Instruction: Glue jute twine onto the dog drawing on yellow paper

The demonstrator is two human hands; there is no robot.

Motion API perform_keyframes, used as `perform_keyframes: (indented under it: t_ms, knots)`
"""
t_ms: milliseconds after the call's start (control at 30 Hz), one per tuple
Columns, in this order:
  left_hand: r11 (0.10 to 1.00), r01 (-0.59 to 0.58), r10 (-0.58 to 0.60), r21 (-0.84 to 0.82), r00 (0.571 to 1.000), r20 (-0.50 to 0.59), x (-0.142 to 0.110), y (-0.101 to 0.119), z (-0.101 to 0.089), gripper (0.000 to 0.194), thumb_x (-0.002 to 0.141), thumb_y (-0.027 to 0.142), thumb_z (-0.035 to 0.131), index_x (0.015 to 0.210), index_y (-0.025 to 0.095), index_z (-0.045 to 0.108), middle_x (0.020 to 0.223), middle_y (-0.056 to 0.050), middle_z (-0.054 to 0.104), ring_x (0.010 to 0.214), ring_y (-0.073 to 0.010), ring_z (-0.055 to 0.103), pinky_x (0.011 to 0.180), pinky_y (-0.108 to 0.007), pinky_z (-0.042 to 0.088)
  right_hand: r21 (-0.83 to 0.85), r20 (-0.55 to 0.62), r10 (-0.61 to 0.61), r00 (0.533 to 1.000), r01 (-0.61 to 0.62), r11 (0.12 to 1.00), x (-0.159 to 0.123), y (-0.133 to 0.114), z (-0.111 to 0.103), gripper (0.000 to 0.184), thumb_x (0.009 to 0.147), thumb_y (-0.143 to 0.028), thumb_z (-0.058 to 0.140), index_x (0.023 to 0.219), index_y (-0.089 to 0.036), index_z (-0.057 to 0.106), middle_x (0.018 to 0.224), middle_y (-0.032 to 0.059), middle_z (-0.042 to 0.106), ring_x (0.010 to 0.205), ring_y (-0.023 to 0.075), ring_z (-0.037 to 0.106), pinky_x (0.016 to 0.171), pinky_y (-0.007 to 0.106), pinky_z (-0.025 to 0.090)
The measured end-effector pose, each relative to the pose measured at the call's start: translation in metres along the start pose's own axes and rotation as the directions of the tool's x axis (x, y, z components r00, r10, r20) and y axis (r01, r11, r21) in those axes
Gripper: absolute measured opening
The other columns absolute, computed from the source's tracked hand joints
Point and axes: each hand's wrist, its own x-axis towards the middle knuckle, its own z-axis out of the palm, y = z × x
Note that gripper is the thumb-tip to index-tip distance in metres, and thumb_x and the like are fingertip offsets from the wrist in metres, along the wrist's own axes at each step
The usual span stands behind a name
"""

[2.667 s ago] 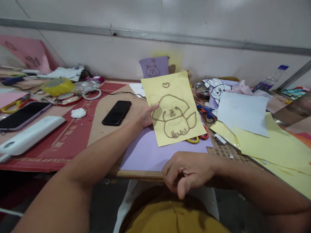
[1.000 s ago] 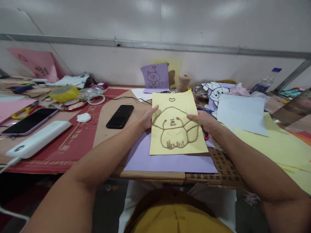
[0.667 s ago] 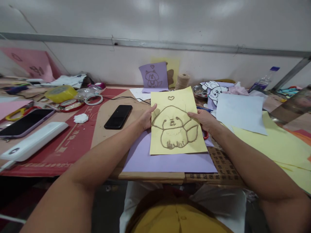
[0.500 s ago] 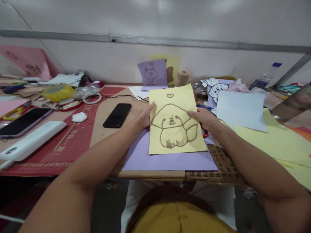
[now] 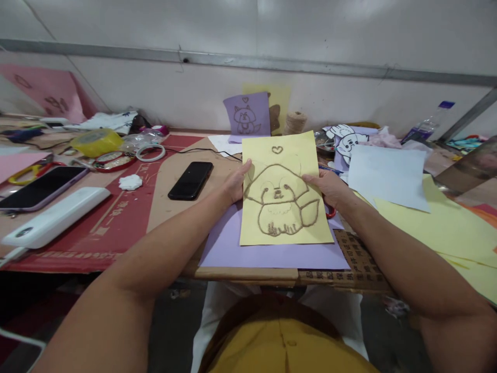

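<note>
A yellow sheet of paper (image 5: 285, 228) is held up between my two hands, tilted towards me. It bears a brown outlined animal with a bushy tail and a small heart above; the line looks like glued twine. My left hand (image 5: 237, 182) grips its left edge, thumb in front and fingers partly hidden behind. On the right edge, my right hand (image 5: 323, 185) pinches it the same way. Beneath lies a purple sheet (image 5: 225, 254) on the cardboard-covered table. A red scissor-like handle (image 5: 331, 211) peeks out under my right hand.
A black phone (image 5: 190, 180) and a white power bank (image 5: 56, 217) lie to the left, near yellow tape (image 5: 96, 142). Behind stand a purple card (image 5: 248, 115) and a twine spool (image 5: 295, 123). White paper (image 5: 386, 173) and yellow sheets (image 5: 438, 228) lie right, with a bottle (image 5: 427, 124) behind.
The whole view has shifted slightly, so things sit a little further right and higher. Both hands keep the same hold on the yellow sheet.
</note>
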Motion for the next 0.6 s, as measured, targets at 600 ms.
perform_keyframes:
  t_ms: [600]
  knots:
    - [1.000, -0.027, 0.028, 0.011, 0.999, -0.029, -0.007, 0.001, 0.009, 0.054, 0.118, 0.035, 0.048, 0.162, 0.008, 0.059, 0.125, -0.019, 0.086, 0.114, -0.0327, 0.086, 0.117, -0.050, 0.064, 0.017, 0.006, -0.028, 1.000, 0.028, 0.999, -0.005, -0.003, 0.004, 0.007, 0.095, -0.016, 0.079, 0.101, -0.018, 0.082, 0.103, 0.0069, 0.089, 0.077, 0.0201, 0.082, 0.074, 0.031, 0.068]
